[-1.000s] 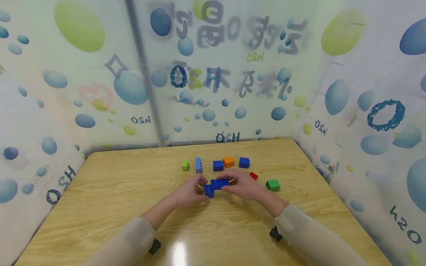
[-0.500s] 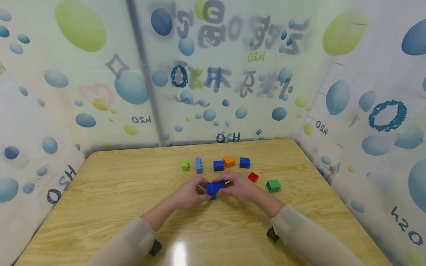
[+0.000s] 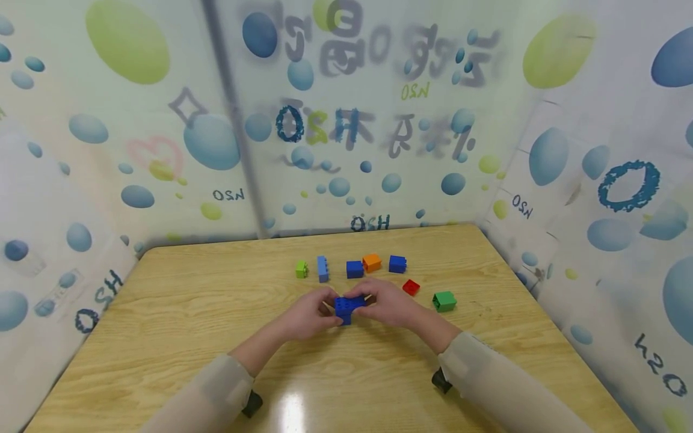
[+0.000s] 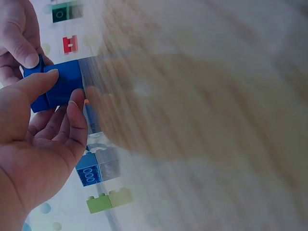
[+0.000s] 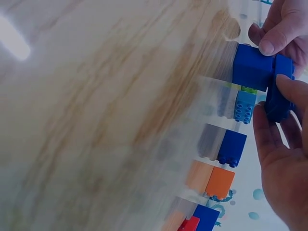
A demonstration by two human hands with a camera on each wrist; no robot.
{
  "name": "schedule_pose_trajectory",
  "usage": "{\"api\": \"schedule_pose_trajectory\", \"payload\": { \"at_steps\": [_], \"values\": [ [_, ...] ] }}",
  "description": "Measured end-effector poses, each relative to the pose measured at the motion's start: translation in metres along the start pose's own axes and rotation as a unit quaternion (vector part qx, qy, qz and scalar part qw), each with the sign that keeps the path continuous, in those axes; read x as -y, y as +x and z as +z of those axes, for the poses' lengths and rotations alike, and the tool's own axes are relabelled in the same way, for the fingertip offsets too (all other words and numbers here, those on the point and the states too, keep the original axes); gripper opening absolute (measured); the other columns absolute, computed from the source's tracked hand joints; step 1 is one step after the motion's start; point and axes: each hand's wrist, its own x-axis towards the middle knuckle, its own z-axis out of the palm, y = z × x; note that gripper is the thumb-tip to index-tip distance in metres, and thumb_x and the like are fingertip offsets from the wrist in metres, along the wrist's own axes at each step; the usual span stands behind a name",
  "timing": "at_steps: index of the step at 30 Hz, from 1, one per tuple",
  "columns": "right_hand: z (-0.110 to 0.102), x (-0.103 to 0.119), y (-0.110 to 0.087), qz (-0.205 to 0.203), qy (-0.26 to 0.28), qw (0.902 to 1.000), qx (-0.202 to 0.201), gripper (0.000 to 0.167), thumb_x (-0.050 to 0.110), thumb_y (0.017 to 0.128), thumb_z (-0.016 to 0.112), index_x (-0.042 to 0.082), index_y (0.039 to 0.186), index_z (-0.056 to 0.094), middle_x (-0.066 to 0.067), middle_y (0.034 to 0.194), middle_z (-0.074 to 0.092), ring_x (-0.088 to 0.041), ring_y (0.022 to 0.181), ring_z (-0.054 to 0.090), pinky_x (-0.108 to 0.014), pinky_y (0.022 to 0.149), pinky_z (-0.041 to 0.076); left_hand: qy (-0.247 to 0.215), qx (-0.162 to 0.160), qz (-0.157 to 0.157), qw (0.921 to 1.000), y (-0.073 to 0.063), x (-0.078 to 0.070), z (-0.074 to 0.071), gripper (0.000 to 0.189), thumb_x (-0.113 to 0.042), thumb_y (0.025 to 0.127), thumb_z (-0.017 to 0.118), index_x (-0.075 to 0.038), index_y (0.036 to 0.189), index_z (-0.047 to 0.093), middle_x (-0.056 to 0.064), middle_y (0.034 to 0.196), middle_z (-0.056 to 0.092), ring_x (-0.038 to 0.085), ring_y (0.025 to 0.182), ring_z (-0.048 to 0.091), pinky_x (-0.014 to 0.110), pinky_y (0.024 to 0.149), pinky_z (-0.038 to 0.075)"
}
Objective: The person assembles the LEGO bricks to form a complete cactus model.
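Note:
My left hand pinches a blue toy block between thumb and fingers, low at the tabletop. A longer, thinner blue studded brick lies across the top of that block, its left end over it and its right end reaching out to the side. The right hand grips this longer brick with the thumb on the near side and the fingers behind. In the right wrist view only a thin seam shows between the two blue pieces. The fingers of both hands hide part of them.
Behind the hands on the wooden table lie a lime brick, a light blue brick, two dark blue bricks and an orange brick. To the right are a red brick and a green brick.
The right hand has brought the longer blue brick left and onto the blue block in the left hand. Over the last half second both hands have hardly moved.

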Motion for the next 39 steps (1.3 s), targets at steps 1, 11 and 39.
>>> {"api": "schedule_pose_trajectory", "payload": {
  "at_steps": [1, 11, 39],
  "values": [
    [0.0, 0.0, 0.0, 0.0, -0.003, 1.0, -0.001, 0.034, 0.018, 0.103, 0.08, 0.018, 0.137, 0.077, -0.003, 0.137, 0.073, -0.024, 0.126, 0.068, -0.043, 0.105, 0.062, -0.001, -0.001, 0.0, 1.0, 0.0, 0.0, 0.0, 0.031, -0.015, 0.101, 0.082, -0.006, 0.126, 0.067, 0.011, 0.123, 0.075, 0.022, 0.107, 0.075, 0.042, 0.094, 0.064],
    [0.003, 0.0, 0.002, -0.002, -0.004, 1.0, 0.002, 0.032, 0.017, 0.103, 0.079, 0.018, 0.135, 0.077, -0.001, 0.134, 0.072, -0.021, 0.123, 0.068, -0.043, 0.105, 0.062, -0.017, 0.0, 0.001, 0.9999, -0.004, 0.001, -0.003, 0.029, -0.02, 0.103, 0.08, -0.008, 0.127, 0.068, 0.009, 0.125, 0.075, 0.022, 0.109, 0.075, 0.037, 0.088, 0.065],
    [0.003, -0.013, 0.002, 0.049, 0.057, 0.9972, 0.002, 0.026, 0.025, 0.108, 0.072, 0.02, 0.134, 0.074, -0.001, 0.134, 0.075, -0.021, 0.117, 0.075, -0.044, 0.105, 0.063, -0.056, -0.023, -0.012, 0.9981, -0.006, -0.005, -0.008, 0.019, -0.025, 0.105, 0.077, -0.013, 0.118, 0.072, 0.009, 0.126, 0.075, 0.022, 0.092, 0.072, 0.034, 0.081, 0.061]
  ]
}}
